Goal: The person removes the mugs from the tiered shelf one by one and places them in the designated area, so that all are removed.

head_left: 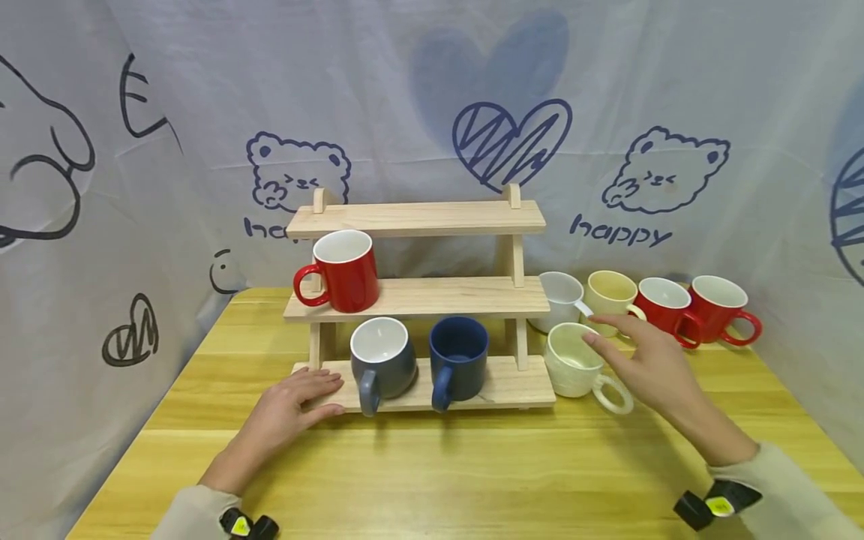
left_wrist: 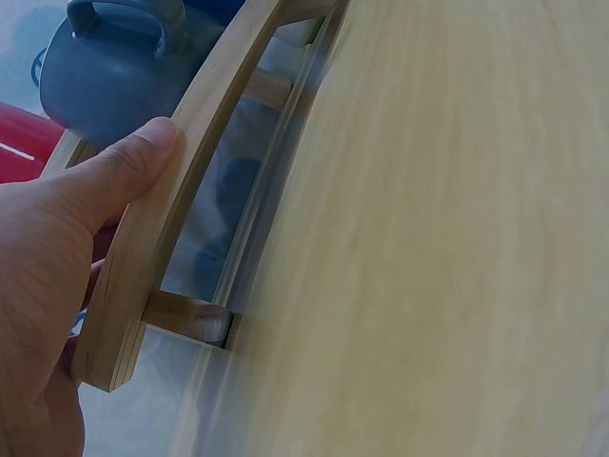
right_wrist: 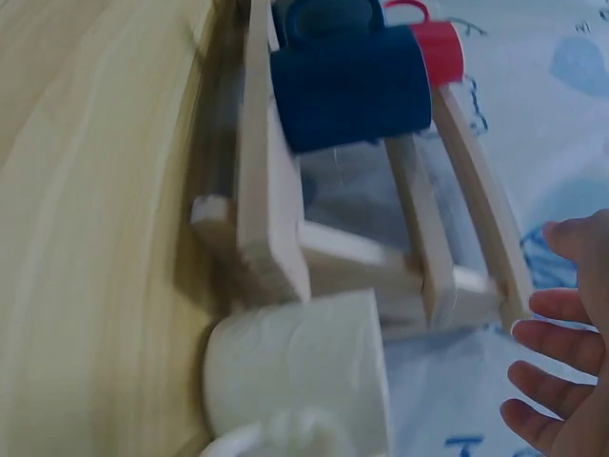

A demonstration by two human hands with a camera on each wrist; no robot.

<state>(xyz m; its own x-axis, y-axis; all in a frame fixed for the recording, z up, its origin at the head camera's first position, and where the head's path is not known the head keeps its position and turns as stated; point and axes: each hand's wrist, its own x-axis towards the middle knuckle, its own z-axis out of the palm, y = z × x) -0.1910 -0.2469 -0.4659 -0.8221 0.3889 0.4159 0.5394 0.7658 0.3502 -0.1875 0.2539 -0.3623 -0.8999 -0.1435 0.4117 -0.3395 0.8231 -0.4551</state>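
A three-tier wooden rack stands on the table. My left hand rests on the left end of its bottom board, thumb near the front edge in the left wrist view. Beside it on that board sit a grey-blue mug with a white inside and a dark blue mug. A red mug stands on the middle board. My right hand hovers over a cream mug just right of the rack. In the right wrist view its spread fingers are apart from that mug.
Along the table's back right stand a white mug, a pale yellow mug and two red mugs, close together. Behind the wooden table hangs a white cloth with drawings.
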